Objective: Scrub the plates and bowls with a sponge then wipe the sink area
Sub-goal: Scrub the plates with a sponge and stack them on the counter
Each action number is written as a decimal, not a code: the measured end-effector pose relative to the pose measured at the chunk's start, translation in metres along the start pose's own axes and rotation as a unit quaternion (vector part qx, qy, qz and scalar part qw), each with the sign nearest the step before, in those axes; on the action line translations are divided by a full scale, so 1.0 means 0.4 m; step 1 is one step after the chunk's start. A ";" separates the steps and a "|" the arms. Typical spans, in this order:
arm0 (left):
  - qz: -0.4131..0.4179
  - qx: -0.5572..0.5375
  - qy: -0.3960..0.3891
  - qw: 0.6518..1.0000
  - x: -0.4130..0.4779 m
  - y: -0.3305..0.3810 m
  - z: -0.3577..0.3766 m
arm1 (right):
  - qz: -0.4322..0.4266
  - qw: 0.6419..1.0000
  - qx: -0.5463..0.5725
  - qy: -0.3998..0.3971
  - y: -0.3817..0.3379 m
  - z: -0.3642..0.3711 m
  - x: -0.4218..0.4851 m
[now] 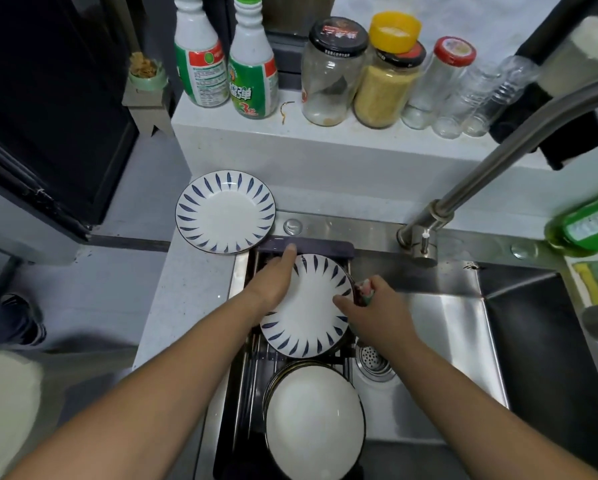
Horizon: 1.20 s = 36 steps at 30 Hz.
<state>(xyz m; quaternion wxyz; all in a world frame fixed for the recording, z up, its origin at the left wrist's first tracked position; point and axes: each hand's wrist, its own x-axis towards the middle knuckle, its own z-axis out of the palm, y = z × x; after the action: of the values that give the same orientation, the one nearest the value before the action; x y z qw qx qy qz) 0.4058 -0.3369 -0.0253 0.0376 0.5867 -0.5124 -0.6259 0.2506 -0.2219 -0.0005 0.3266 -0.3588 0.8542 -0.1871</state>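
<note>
Readable print sits almost only on one bottle on the ledge at 12 o'clock.

The right-hand white plastic bottle with the green and red label (253, 69) carries large white Chinese characters, the clearest being "弹", and below them a red "3". The white bottle with a green and red label just left of it (202, 60), the black lid of the clear glass jar (338, 32) and the green bottle at 3 o'clock (588, 225) bear print too small or blurred to read.

Left hand (273, 280) steadies a blue-patterned plate (308, 317) over the sink (446, 323); right hand (373, 306) grips a sponge (365, 289).
</note>
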 end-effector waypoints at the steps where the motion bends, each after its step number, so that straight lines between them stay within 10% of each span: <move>1: 0.002 -0.006 0.000 1.000 0.000 0.004 -0.002 | 0.010 1.000 0.004 0.001 0.001 0.003 -0.003; 27: -0.011 0.064 0.046 0.997 -0.014 0.043 0.001 | -0.054 0.996 -0.072 -0.005 -0.049 -0.018 0.007; 36: 0.073 0.000 0.103 0.992 -0.047 0.087 -0.051 | -0.017 0.991 0.129 0.005 -0.028 -0.093 -0.018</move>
<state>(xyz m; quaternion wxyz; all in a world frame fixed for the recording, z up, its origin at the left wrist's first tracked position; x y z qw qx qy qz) 0.4079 -0.3534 0.0159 0.1360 0.6090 -0.5474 -0.5576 0.2340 -0.2209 0.0353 0.3630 -0.3269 0.8182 -0.3032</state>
